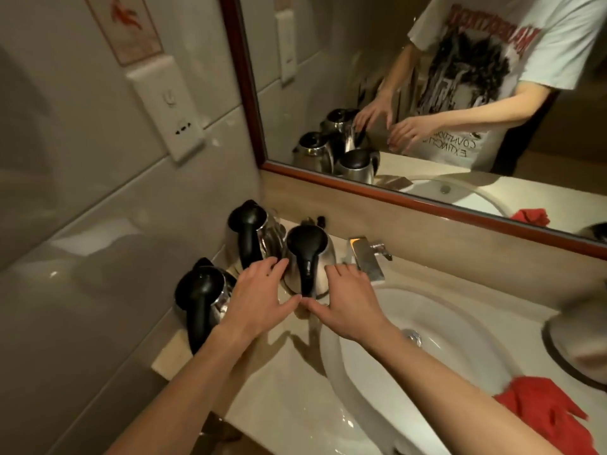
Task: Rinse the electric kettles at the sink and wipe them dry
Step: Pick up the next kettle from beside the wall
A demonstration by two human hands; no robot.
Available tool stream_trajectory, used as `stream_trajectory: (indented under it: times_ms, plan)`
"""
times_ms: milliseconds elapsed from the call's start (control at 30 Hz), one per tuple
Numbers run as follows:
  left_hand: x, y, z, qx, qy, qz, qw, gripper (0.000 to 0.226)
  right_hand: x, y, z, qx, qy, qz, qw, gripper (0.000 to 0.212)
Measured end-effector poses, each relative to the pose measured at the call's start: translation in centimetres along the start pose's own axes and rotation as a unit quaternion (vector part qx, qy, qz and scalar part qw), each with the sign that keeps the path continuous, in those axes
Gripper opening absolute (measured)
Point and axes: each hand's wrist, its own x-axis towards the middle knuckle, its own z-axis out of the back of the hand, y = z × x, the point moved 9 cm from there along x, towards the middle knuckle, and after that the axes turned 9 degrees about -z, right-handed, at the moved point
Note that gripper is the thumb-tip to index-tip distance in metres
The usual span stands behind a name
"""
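Viewpoint: head-worn, one wide-angle view, above the vanity counter.
Facing: forward and steeply down, tilted.
Closeness: near; forearms enter from the bottom of the frame.
Framing: sink basin lower right, tiled wall left, mirror upper right.
Shared view: none, single camera.

wood-framed mirror, wall socket plate, poster

Three kettles crowd the bench's back-left corner: the middle kettle is hemmed by the rear kettle, the near kettle and the faucet — open room lies only over the sink basin.
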Motion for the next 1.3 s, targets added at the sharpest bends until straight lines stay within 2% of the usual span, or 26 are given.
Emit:
stream_trajectory:
  times_ms: [200,367,467,600,733,867,1067,1133,1200,1300]
  plan:
    - [4.6,2.7,-1.5,-0.049,0.013,-0.037,0.998,0.074,4.5,1.2,-2.6,0.06,-0.006,-0.085,0.995,0.047]
    - [9.4,3.4,-3.4,-0.129,0.02,-0.052,0.99,0.073,6.5,-0.7,-4.6,0.182,-0.01,-0.185,0.966,0.028]
    - [11.4,3.8,-4.4,-0.141,0.034,-0.064,0.987,0.074,6.9,-1.4,-6.0,0.26,0.031,-0.216,0.941,0.041]
    - [12.8,4.0,-5.4,-0.156,0.062,-0.08,0.983,0.076,6.6,-1.6,-8.9,0.41,0.078,-0.244,0.875,0.05]
    - [13.1,3.9,-5.7,-0.167,0.065,-0.093,0.979,0.072,6.1,-1.2,-10.3,0.523,0.093,-0.245,0.811,0.05]
    - [12.8,4.0,-6.1,-0.188,0.064,-0.075,0.977,0.075,5.2,-1.5,-10.4,0.572,0.06,-0.244,0.781,0.044]
    - [11.1,2.9,-5.9,-0.231,0.035,-0.067,0.97,0.08,2.9,-2.7,-9.8,0.595,0.066,-0.216,0.772,0.039]
    - [10.3,2.1,-5.6,-0.256,0.003,-0.067,0.964,0.079,1.8,-3.3,-9.3,0.608,0.068,-0.21,0.763,0.04]
    - [9.2,0.9,-5.0,-0.269,-0.037,-0.079,0.959,0.08,0.5,-4.0,-8.8,0.622,0.069,-0.197,0.755,0.052]
    - [7.5,-2.1,-3.5,-0.248,-0.093,-0.134,0.955,0.084,-1.6,-5.6,-8.3,0.619,0.058,-0.205,0.755,0.053]
